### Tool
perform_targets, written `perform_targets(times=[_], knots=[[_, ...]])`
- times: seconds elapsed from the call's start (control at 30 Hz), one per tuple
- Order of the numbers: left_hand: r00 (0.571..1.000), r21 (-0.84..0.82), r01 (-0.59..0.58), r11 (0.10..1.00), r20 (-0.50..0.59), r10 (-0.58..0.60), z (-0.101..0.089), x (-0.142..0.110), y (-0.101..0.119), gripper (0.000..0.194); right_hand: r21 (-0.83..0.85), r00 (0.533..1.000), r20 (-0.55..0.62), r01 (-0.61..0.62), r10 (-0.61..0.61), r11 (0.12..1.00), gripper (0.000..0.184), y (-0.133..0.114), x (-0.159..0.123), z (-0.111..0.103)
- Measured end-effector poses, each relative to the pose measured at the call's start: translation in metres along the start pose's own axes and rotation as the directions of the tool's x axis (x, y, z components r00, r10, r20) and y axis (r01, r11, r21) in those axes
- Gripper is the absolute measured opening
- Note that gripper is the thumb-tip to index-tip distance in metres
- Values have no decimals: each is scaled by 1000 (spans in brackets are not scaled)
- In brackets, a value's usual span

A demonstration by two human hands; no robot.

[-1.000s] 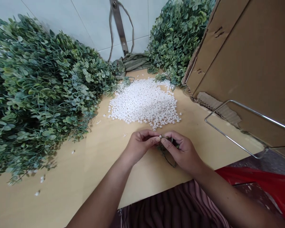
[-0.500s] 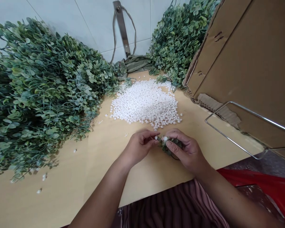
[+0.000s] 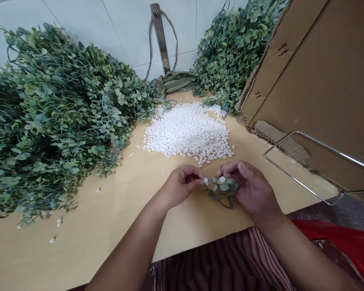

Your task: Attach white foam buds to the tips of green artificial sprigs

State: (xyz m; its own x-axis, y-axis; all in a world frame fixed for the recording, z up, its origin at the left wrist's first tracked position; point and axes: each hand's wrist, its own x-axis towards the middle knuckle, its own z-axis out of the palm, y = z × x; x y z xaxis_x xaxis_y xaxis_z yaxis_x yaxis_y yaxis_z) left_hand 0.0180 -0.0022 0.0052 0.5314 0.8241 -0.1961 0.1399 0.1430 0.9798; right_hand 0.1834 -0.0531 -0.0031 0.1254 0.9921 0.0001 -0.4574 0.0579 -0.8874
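Observation:
A small sprig of artificial green leaves (image 3: 223,188) with white flower-like beads (image 3: 222,179) on it hangs just over the table. My left hand (image 3: 182,184) is closed, thumb and fingertips pinching the sprig's left end beside a white bead. On the other side, my right hand (image 3: 255,190) is open, thumb raised apart and fingers loosely curled behind the leaves. A thin stem loop dangles beneath the sprig. Beyond both hands lies a wide heap of small white beads (image 3: 185,129).
Large piles of artificial foliage stand at the left (image 3: 63,121) and back right (image 3: 227,56). A cardboard box (image 3: 321,81) with a bent metal wire frame (image 3: 309,169) borders the right side. Loose white pieces (image 3: 52,239) dot the tan tabletop (image 3: 124,210) at left.
My right thumb has lifted off the sprig and that hand has moved right and opened. More leaves and beads now show, while my left hand keeps pinching near its former place.

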Motion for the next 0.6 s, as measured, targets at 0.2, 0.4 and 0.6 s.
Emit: perform_targets(times=[0.2, 0.4, 0.6], knots=[[999, -100, -6, 995, -38, 3, -2, 2, -2, 12, 64, 996, 69, -65, 61, 996, 22, -8, -3, -4], [1000, -164, 13, 986, -9, -15, -2, 1, -1, 17, -165, 976, 155, -128, 154, 978, 24, -6, 2, -8], [996, -232, -26, 972, 71, 44, 3, -7, 8, 19, -422, 994, 105, 23, 24, 906, 12, 9, 12, 0]])
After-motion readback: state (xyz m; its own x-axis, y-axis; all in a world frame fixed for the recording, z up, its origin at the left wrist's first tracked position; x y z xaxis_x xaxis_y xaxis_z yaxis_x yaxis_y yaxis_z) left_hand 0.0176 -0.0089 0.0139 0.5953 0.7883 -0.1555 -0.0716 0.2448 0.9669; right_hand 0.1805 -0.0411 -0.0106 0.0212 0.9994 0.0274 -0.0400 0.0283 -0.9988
